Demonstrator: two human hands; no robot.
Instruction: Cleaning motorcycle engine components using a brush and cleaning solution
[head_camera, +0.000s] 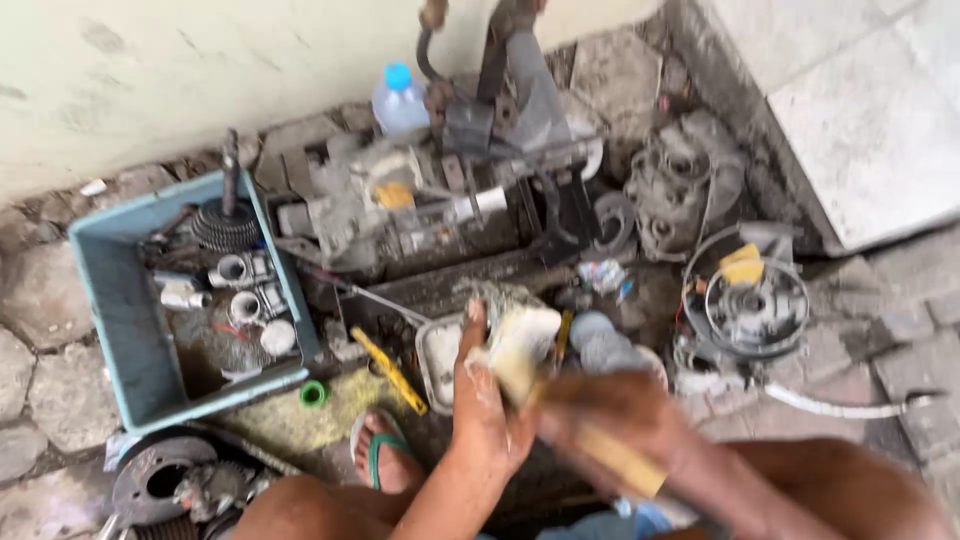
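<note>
Brush (610, 455) handle pointing lower right, blurred

A clear plastic bottle (399, 102) with a blue cap stands upright against the pale wall, well beyond the hands (545, 400) and to their left; any label on it is too blurred to tell. A small crumpled wrapper (603, 276), white with blue and red patches, lies among the engine parts just beyond the hands. No signs or screens show. The yellow patches on the machinery are too blurred to call labels.
</note>
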